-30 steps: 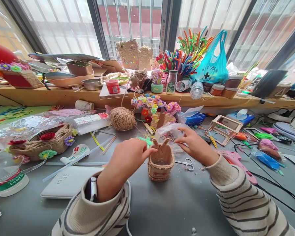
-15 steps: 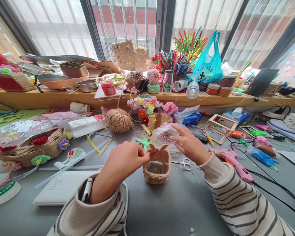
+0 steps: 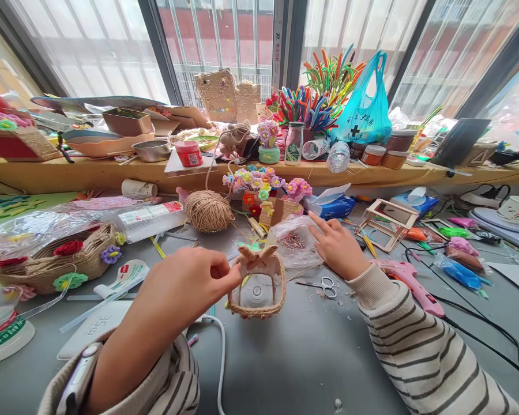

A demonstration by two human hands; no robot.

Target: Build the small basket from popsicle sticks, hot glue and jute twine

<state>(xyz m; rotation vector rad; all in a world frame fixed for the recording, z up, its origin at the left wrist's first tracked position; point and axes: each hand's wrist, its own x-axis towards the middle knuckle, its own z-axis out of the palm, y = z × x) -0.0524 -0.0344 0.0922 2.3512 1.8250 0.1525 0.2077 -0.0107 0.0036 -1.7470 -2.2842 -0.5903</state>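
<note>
A small twine-wrapped basket point(image 3: 278, 302) with a bow on its far side stands out in front of me, its mouth facing me. My left hand point(image 3: 194, 282) is closed, thumb and forefinger pinching the basket's left rim. Inside, the clear plastic lining shows a round bottom. My right hand point(image 3: 339, 248) is open, fingers stretched out at the right edge of a clear plastic bag point(image 3: 308, 259). Small reddish-brown beads point(image 3: 293, 240) lie in that bag. Whether the fingertips press on the plastic I cannot tell. Small scissors point(image 3: 327, 287) lie just below my right hand.
A ball of twine point(image 3: 208, 210) sits behind my left hand. To the right lie a pink glue gun point(image 3: 415, 288), its cable and a wooden frame point(image 3: 391, 225). A white power bank point(image 3: 93, 325) and a flower-trimmed twine basket point(image 3: 52, 265) are on the left.
My left hand has moved left, and the basket has come with it, its mouth turned more toward me. My right hand has shifted slightly right, uncovering more of the bead bag.
</note>
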